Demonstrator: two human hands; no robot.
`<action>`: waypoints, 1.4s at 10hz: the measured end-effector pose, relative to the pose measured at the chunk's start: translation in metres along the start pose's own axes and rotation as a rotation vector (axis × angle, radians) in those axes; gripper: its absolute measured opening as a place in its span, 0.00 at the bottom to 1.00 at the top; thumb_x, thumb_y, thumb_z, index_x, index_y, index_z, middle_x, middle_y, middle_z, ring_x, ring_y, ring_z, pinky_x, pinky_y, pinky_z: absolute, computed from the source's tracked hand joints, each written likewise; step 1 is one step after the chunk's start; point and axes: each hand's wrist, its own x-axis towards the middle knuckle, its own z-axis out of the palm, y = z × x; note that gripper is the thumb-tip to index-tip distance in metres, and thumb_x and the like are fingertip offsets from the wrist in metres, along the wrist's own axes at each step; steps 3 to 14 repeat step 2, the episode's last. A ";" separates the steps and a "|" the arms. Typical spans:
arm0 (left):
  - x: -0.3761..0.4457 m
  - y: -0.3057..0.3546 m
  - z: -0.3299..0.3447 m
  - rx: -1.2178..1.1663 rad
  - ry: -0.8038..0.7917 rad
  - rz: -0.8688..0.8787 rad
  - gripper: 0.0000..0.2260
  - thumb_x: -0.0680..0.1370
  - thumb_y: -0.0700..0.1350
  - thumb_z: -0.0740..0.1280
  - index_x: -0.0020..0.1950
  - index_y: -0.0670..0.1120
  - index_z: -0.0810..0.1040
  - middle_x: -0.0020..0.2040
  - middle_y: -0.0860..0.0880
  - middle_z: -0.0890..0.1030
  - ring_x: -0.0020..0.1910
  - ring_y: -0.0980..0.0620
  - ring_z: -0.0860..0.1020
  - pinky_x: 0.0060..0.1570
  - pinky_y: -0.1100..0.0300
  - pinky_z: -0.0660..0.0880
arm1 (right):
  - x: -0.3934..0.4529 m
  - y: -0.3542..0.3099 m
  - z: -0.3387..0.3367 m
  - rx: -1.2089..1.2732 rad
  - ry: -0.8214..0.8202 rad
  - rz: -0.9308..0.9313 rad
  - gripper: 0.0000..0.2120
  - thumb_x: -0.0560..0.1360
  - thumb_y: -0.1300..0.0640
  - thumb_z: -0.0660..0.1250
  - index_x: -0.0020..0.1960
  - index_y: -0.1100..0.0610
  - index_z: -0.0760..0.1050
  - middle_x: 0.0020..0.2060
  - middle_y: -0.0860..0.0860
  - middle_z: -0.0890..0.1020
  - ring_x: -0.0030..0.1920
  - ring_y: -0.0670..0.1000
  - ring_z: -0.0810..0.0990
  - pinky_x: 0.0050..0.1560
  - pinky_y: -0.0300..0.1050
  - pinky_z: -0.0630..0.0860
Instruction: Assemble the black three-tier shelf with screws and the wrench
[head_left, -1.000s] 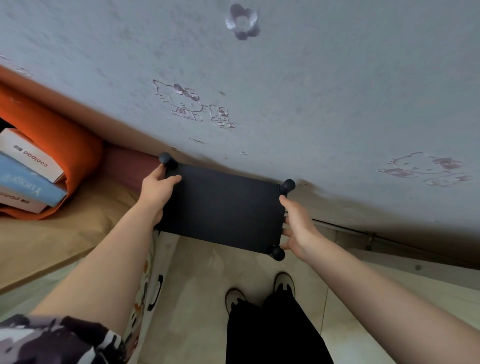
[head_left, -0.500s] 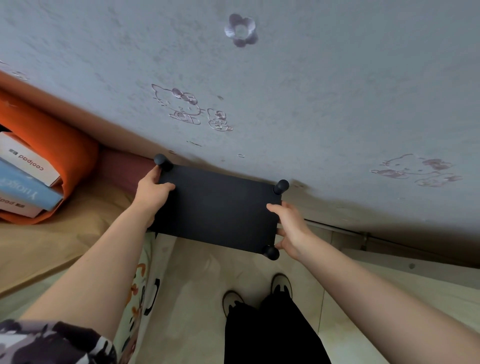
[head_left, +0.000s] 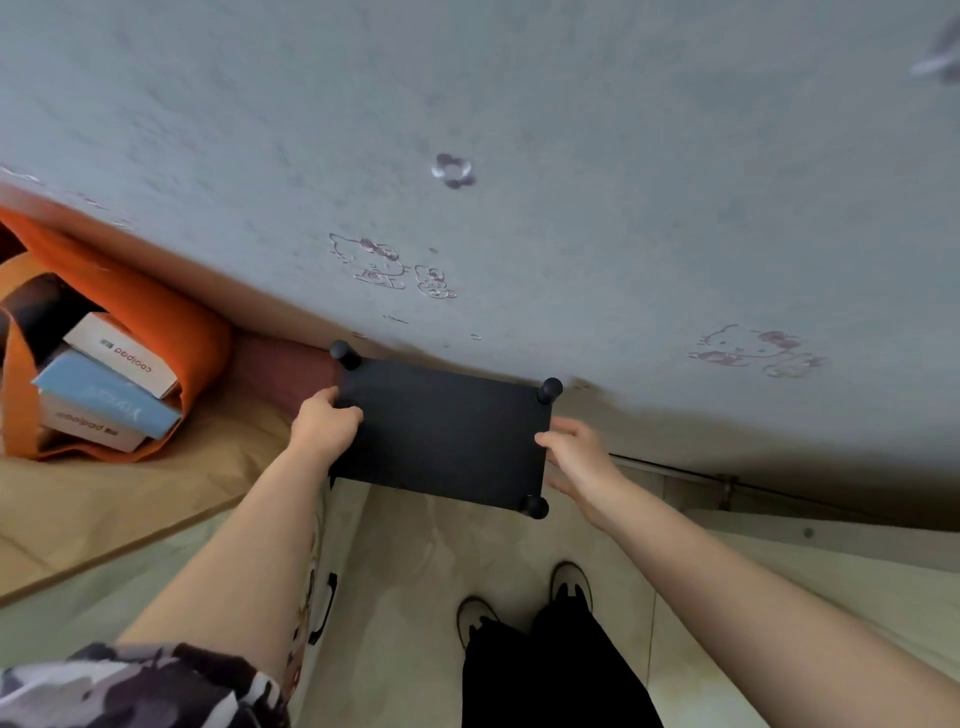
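- Shelf panel (head_left: 441, 431), black and rectangular, is hanging in the air above the pale tiled floor (head_left: 415, 561), just in front of the grey wall (head_left: 519, 130) that is showing faint cartoon cat drawings.
- Round black knobs are sticking up at three of the panel's corners: the far left knob (head_left: 345, 354), the far right knob (head_left: 549, 389) and the near right knob (head_left: 534, 506); the near left corner is lying hidden behind the left wrist.
- Left hand (head_left: 324, 428) is gripping the panel's left edge, thumb lying on the top face and the other fingers curling under the edge out of sight, so how they are lying cannot be told.
- Right hand (head_left: 574, 460) is holding the panel's right edge between the two right knobs, its fingers (head_left: 550, 441) lying close together and bending round the edge.
- Orange fabric bag (head_left: 156, 332) is sitting well to the left of the panel on a brown paper sheet (head_left: 130, 493), with a white box (head_left: 124, 356) printed "coolpad", a blue box (head_left: 104, 397) and another white box (head_left: 88, 426) stacking up in its mouth.
- Two shoes (head_left: 519, 603) and black trousers (head_left: 550, 675) are showing on the floor below the panel's near edge.
- Camouflage-print sleeve (head_left: 130, 686) is covering the left upper arm, far below and left of the panel.
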 end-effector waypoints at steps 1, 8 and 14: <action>-0.029 0.010 0.000 -0.058 -0.007 -0.025 0.24 0.79 0.40 0.67 0.75 0.42 0.69 0.72 0.40 0.73 0.69 0.39 0.72 0.70 0.46 0.70 | -0.020 -0.007 -0.007 -0.036 -0.003 -0.049 0.10 0.78 0.62 0.63 0.57 0.51 0.71 0.49 0.47 0.78 0.52 0.50 0.77 0.55 0.50 0.74; -0.067 0.022 0.007 -0.240 -0.053 -0.054 0.18 0.81 0.38 0.66 0.71 0.42 0.73 0.67 0.39 0.76 0.63 0.42 0.75 0.64 0.47 0.75 | -0.046 -0.014 -0.014 -0.043 -0.006 -0.099 0.12 0.78 0.62 0.64 0.60 0.52 0.71 0.52 0.49 0.79 0.55 0.52 0.78 0.56 0.49 0.74; -0.067 0.022 0.007 -0.240 -0.053 -0.054 0.18 0.81 0.38 0.66 0.71 0.42 0.73 0.67 0.39 0.76 0.63 0.42 0.75 0.64 0.47 0.75 | -0.046 -0.014 -0.014 -0.043 -0.006 -0.099 0.12 0.78 0.62 0.64 0.60 0.52 0.71 0.52 0.49 0.79 0.55 0.52 0.78 0.56 0.49 0.74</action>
